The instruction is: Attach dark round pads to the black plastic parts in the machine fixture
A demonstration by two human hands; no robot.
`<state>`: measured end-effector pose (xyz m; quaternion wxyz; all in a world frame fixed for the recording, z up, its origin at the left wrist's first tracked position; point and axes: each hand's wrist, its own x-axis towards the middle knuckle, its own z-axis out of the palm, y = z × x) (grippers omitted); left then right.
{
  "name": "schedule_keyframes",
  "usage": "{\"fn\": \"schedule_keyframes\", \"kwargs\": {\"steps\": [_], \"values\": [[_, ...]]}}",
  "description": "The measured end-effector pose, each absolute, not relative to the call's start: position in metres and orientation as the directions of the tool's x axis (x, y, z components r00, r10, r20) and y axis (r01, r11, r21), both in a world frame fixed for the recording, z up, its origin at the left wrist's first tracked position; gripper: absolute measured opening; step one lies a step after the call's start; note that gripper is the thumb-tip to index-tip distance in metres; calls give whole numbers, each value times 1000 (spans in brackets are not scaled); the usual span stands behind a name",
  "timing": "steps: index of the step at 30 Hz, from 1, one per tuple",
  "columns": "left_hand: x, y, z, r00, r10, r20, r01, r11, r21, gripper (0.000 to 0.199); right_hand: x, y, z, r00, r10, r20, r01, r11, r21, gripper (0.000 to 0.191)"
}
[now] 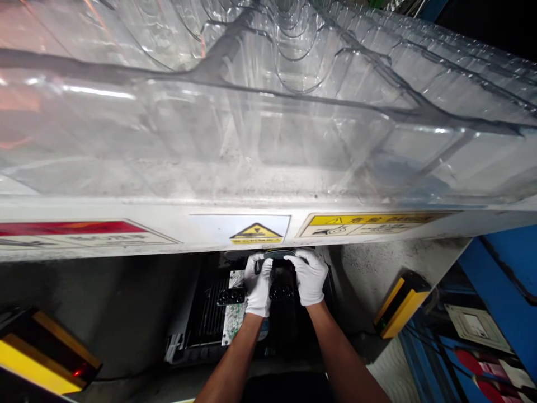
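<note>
My left hand (pixel 258 285) and my right hand (pixel 309 277), both in white gloves, reach under a white machine ledge (pixel 126 235). Together they grip a black curved part (pixel 274 255), partly hidden by the ledge and my fingers. Just below my hands sits an electronic unit with a finned black heat sink (pixel 210 308), a speckled circuit board (pixel 232 313) and black multi-pin connectors (pixel 230 296). Another connector block (pixel 281 291) lies between my hands. The unit's lower parts sit in shadow.
A large transparent plastic cover (pixel 268 101) fills the top of the view above the ledge, which bears warning labels (pixel 255 229). Yellow-and-black sensor bars (pixel 401 305) stand at both sides. A blue frame with cables and a wall panel (pixel 476 327) lies to the right.
</note>
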<state>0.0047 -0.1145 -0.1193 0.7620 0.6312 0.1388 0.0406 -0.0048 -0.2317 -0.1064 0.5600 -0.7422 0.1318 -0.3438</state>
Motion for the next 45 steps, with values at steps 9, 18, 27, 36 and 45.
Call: {"fn": "schedule_keyframes", "kwargs": {"steps": [9, 18, 27, 36, 45], "values": [[6, -117, -117, 954, 237, -183, 121, 256, 959, 23, -3, -231, -112, 731, -618, 288, 154, -262, -953, 14], [7, -120, -119, 942, 267, -203, 116, 310, 944, 23, -2, -229, -109, 729, -656, 195, 58, -225, -973, 14], [7, -115, -122, 964, 174, -199, 142, 294, 945, 33, -5, -254, -86, 647, -761, 57, 50, -32, -998, 33], [4, -117, -118, 960, 208, -187, 111, 329, 938, 28, -9, -233, -63, 996, 13, -91, -92, 167, -982, 16], [-6, -111, -109, 968, 54, -245, 214, 329, 920, 44, -20, -238, -83, 983, 20, -181, -164, 531, -832, 27]]}}
